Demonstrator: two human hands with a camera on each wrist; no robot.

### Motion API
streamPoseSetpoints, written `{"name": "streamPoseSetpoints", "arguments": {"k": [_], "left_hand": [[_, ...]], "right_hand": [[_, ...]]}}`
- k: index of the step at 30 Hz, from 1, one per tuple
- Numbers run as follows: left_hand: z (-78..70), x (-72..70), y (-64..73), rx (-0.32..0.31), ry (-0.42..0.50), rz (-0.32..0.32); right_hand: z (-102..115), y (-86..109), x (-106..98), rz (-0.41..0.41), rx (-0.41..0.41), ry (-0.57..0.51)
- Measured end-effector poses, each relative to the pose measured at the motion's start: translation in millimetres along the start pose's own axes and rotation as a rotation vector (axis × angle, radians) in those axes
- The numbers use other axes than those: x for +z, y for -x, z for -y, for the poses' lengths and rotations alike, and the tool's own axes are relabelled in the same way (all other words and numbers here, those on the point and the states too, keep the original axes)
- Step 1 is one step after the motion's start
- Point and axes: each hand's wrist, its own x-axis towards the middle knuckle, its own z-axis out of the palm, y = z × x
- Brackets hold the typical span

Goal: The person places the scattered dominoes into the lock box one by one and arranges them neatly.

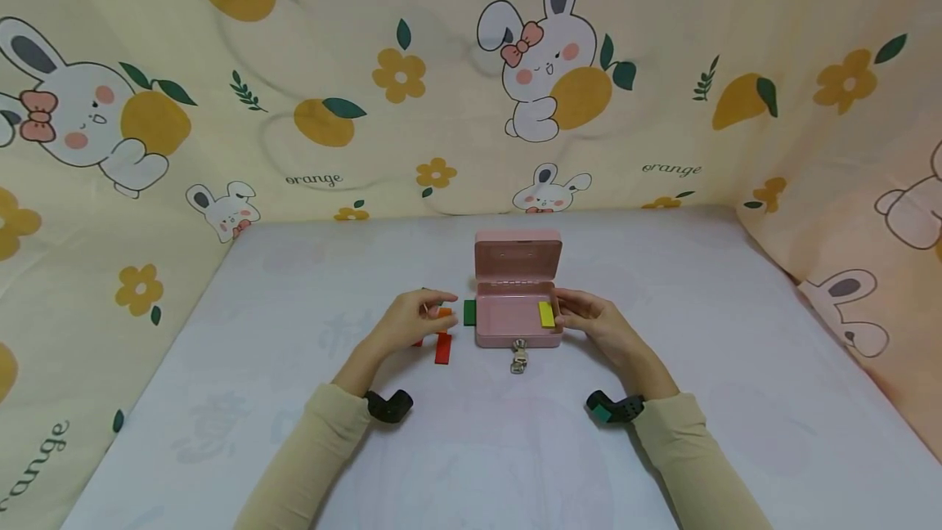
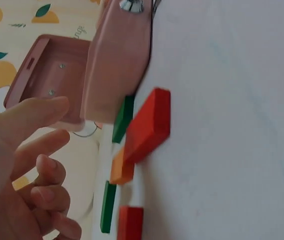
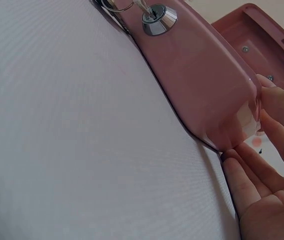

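Beige sleeves [image 1: 312, 452] come in nearest cam at 7 & 5 o'clock, black wrist cams [image 1: 390, 406] at the cuffs. R hand [image 1: 599, 324] touches pink box [image 1: 508, 317] at its 3 o'clock side, fingers fairly straight, thumb apart from them. L hand [image 1: 403, 323] is just off box's 9 o'clock side, thumb & index apart, other fingers loosely bent. Box sits on white table [image 1: 471, 464], lid [image 1: 518, 258] up at its 12, lock [image 3: 167, 22] w/ keys [image 1: 518, 365] at 6. Yellow tile [image 1: 546, 314] is inside by 3 o'clock wall. Green tile [image 1: 469, 312] is right by box at 9, orange tile [image 1: 444, 312] farther out, red tile [image 1: 442, 349] approx. 8.
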Motion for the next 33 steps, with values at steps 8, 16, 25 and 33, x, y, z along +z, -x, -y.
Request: {"name": "streamPoseSetpoints", "arguments": {"k": [8, 16, 25, 33], "left_hand": [[12.7, -7.1, 1.2, -0.023, -0.008, 0.055], [23.7, -12.5, -3.4, -0.041, -0.006, 0.121], [32.0, -18.1, -7.1, -0.044, 0.014, 0.193], [34.9, -20.6, -9.5, -0.113, 0.041, 0.251]], "right_hand": [[1, 0.5, 0, 0.000, 0.001, -0.015], [1, 0.8, 0, 0.009, -0.024, -0.003], [1, 0.4, 0, 0.001, -0.004, 0.015], [1, 0.6, 0, 0.009, -0.024, -0.008]]}}
